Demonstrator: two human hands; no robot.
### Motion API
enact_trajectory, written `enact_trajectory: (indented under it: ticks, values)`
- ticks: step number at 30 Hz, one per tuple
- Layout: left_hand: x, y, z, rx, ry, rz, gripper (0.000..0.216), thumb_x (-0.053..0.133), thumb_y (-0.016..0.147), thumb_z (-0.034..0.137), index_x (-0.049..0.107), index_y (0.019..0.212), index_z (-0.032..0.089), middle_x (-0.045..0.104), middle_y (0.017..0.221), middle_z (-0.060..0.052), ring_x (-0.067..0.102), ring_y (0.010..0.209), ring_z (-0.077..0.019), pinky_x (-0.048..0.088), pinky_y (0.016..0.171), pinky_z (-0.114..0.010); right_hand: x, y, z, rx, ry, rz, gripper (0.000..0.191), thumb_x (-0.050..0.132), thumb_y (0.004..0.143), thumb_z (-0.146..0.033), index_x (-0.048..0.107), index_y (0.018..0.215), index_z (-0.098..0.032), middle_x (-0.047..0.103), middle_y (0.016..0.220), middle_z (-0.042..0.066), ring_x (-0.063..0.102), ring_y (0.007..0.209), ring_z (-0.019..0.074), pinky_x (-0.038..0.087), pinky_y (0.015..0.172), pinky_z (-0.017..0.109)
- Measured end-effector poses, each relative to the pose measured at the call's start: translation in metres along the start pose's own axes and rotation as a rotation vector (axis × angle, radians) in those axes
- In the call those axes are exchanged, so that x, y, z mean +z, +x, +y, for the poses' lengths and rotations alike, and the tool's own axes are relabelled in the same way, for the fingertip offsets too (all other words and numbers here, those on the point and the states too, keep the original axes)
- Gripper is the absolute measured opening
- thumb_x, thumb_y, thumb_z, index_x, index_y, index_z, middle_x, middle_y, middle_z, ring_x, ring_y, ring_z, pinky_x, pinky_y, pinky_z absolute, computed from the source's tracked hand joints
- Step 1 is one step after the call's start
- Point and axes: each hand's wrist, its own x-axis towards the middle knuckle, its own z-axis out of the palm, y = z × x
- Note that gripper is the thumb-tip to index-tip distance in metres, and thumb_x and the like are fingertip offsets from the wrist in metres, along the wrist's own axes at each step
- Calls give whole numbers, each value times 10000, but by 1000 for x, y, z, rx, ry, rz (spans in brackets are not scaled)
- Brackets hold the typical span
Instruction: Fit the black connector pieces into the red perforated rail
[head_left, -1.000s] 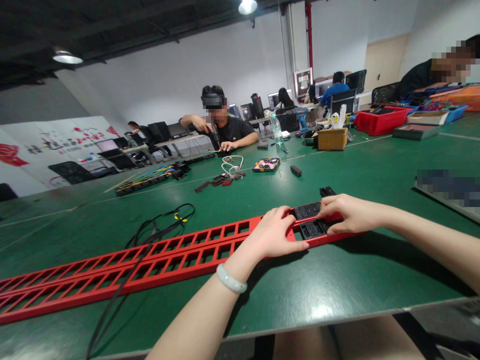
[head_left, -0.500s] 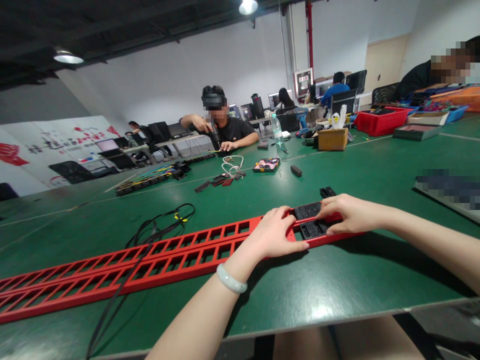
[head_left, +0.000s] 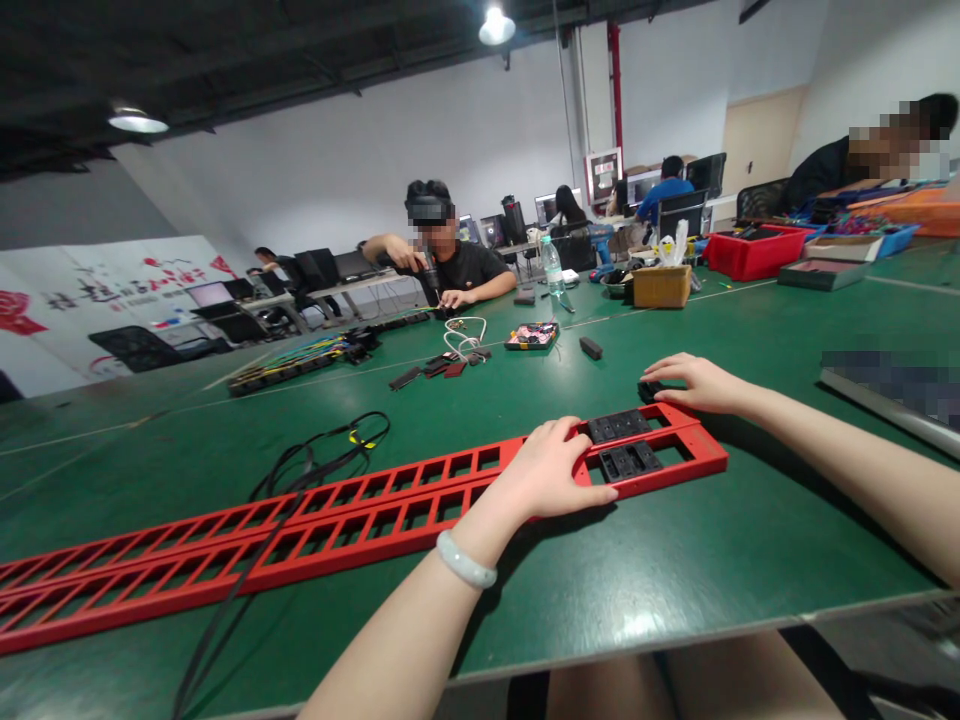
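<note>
A long red metal frame (head_left: 375, 500) with several rectangular openings lies across the green table (head_left: 675, 560). Two black socket modules (head_left: 628, 459) sit in the openings at its right end. My left hand (head_left: 551, 472), with a pale bangle on the wrist, is curled over the frame just left of those modules, holding it down. My right hand (head_left: 697, 384) is beyond the frame's far edge. Its fingers and thumb are closed round a small loose black module (head_left: 648, 389) on the table.
A black cable (head_left: 315, 460) crosses the frame on the left. Farther out lie small black and red parts (head_left: 439, 365), a white cord (head_left: 463, 333), a parts tray (head_left: 532, 334), a cardboard box (head_left: 661, 285) and red bins (head_left: 754, 252). A person works across the table.
My right hand has left the modules in the frame's end and moved away over the far edge to the loose black module. The left hand stays on the frame.
</note>
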Motion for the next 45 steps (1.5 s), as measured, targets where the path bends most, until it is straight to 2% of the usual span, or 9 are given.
enact_trajectory:
  ticks: [6,12,24,27,32,34,37,41,45]
  values:
    - [0,0,-1,-1,13,-1,632,518,668,648,527,1111,197,406,1257,-98,418,1118,-289,344,951,-421,3,8,12,44,85,-89,445,528,738,-403,573,1118,-175,570,1158,75,502,1077,222,378,950,355]
    - [0,0,-1,7,17,-4,636,515,668,652,527,1108,193,407,1255,-99,416,1119,-289,341,955,-419,8,13,14,98,118,-144,440,535,726,-410,588,1091,-171,591,1128,73,528,1041,228,400,921,348]
    - [1,1,-2,2,32,-17,642,496,675,662,526,1104,185,391,1272,-105,403,1131,-295,332,964,-422,16,12,17,164,238,-61,472,576,685,-393,567,1117,-202,582,1146,36,526,1050,208,409,931,333]
    - [1,1,-2,5,35,-17,644,493,676,662,525,1106,183,392,1269,-105,405,1129,-293,334,963,-417,15,10,14,155,230,-8,461,573,692,-393,566,1112,-203,590,1129,38,532,1038,205,416,921,337]
    - [0,0,-1,4,27,-10,631,507,676,650,526,1101,183,395,1265,-106,406,1124,-293,339,955,-419,8,7,3,137,149,244,453,595,674,-423,584,1059,-184,606,1065,57,558,966,212,437,886,357]
    - [0,0,-1,4,25,-9,626,512,676,646,528,1097,183,400,1259,-104,409,1121,-291,339,956,-417,2,4,-6,137,183,277,474,603,666,-433,578,1061,-172,605,1036,66,581,889,198,471,828,339]
    - [0,-1,0,5,27,-7,621,516,674,644,533,1089,182,407,1249,-103,413,1116,-289,338,959,-415,-11,-3,-22,123,234,222,495,617,654,-424,569,1078,-174,595,1014,66,586,845,186,486,792,317]
    - [0,-1,-1,3,29,-6,633,519,670,645,526,1103,183,403,1254,-104,412,1118,-289,339,960,-416,-29,-13,-48,63,250,-39,479,635,623,-379,587,1057,-184,584,999,55,572,830,174,481,746,286]
    - [0,-1,-1,1,32,-11,629,511,675,649,532,1089,175,399,1260,-107,408,1125,-285,336,965,-406,-36,-18,-66,-11,158,-211,389,639,606,-364,627,950,-182,576,877,39,547,744,153,456,670,268]
